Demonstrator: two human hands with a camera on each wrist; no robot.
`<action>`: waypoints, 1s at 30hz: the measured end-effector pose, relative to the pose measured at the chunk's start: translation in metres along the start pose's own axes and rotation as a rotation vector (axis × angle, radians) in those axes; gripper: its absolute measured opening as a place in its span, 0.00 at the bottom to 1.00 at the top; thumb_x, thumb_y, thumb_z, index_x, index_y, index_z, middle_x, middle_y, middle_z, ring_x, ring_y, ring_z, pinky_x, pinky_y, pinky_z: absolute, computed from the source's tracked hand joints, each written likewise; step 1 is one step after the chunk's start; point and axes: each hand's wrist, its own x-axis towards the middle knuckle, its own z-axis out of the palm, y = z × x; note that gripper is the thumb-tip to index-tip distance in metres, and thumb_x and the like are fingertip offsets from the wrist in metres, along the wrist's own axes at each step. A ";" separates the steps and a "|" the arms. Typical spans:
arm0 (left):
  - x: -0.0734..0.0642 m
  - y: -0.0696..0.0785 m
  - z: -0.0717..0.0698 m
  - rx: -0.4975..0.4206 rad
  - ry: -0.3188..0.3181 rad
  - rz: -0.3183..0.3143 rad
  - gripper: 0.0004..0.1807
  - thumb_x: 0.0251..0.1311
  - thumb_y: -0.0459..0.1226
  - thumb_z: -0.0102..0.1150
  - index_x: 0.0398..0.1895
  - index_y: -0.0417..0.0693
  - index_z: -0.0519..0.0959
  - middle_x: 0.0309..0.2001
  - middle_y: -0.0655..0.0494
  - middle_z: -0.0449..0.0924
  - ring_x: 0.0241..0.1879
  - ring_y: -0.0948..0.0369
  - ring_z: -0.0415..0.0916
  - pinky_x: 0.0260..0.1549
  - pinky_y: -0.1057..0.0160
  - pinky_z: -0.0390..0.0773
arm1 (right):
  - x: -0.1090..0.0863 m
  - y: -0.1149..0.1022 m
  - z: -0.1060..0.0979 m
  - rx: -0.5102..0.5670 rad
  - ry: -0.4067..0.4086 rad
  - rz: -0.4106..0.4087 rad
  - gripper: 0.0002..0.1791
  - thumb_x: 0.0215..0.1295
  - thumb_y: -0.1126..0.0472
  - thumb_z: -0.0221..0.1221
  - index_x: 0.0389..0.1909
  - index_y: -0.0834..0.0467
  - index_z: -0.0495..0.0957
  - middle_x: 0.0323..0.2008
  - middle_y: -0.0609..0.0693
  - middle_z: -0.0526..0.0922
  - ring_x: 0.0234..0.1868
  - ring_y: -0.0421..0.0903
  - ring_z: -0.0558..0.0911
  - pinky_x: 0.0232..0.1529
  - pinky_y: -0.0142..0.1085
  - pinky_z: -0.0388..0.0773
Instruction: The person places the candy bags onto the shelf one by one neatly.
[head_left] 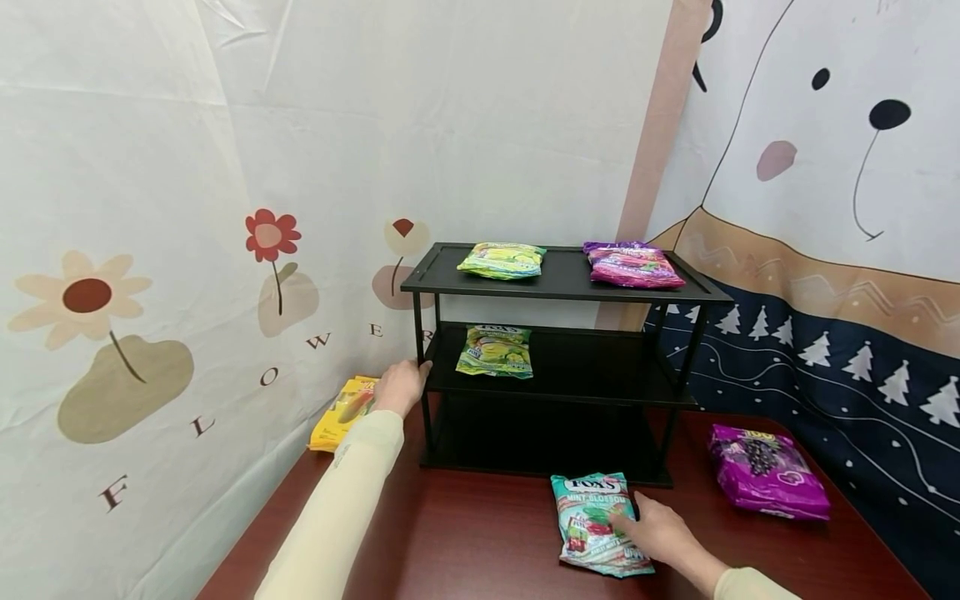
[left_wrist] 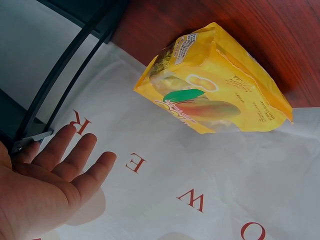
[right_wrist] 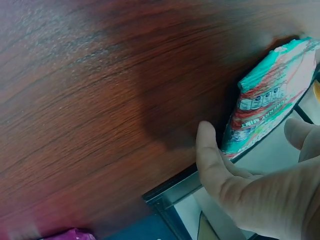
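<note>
My left hand [head_left: 401,387] is at the left post of a black three-tier rack [head_left: 540,287], thumb and index finger pinching it at middle-shelf height. In the left wrist view its other fingers [left_wrist: 90,162] extend loosely. A yellow bag with a mango picture [head_left: 343,412] lies beside that hand by the wall. A teal Fox's mint candy bag [head_left: 592,542] lies on the table before the rack. My right hand [head_left: 660,533] is at its right side, thumb over the bag; the right wrist view shows thumb and index finger [right_wrist: 206,142] spread apart.
On the top shelf sit a yellow-green candy bag [head_left: 502,261] and a pink-purple one [head_left: 633,265]. A green candy bag [head_left: 495,351] leans on the middle shelf. A purple grape candy bag [head_left: 772,473] lies at the table's right. Printed cloth [head_left: 487,125] hangs behind.
</note>
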 end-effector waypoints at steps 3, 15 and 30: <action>0.000 -0.001 0.000 -0.002 -0.002 -0.005 0.22 0.77 0.50 0.42 0.32 0.44 0.77 0.31 0.45 0.80 0.37 0.43 0.80 0.34 0.43 0.75 | 0.000 0.000 -0.002 0.016 -0.003 0.011 0.48 0.67 0.39 0.58 0.62 0.82 0.63 0.58 0.78 0.70 0.60 0.73 0.70 0.56 0.62 0.68; -0.001 0.000 0.000 -0.005 -0.012 -0.013 0.22 0.77 0.50 0.42 0.35 0.44 0.78 0.33 0.44 0.81 0.39 0.43 0.80 0.36 0.42 0.75 | 0.005 -0.002 -0.002 0.244 -0.048 0.153 0.45 0.67 0.45 0.61 0.63 0.82 0.60 0.59 0.79 0.67 0.52 0.67 0.77 0.35 0.51 0.81; -0.001 0.002 -0.001 -0.002 -0.007 -0.010 0.22 0.77 0.50 0.42 0.34 0.44 0.77 0.32 0.44 0.80 0.37 0.43 0.80 0.35 0.43 0.75 | 0.008 -0.006 0.009 0.475 -0.007 0.231 0.25 0.66 0.60 0.62 0.49 0.80 0.70 0.31 0.57 0.82 0.32 0.49 0.83 0.35 0.48 0.81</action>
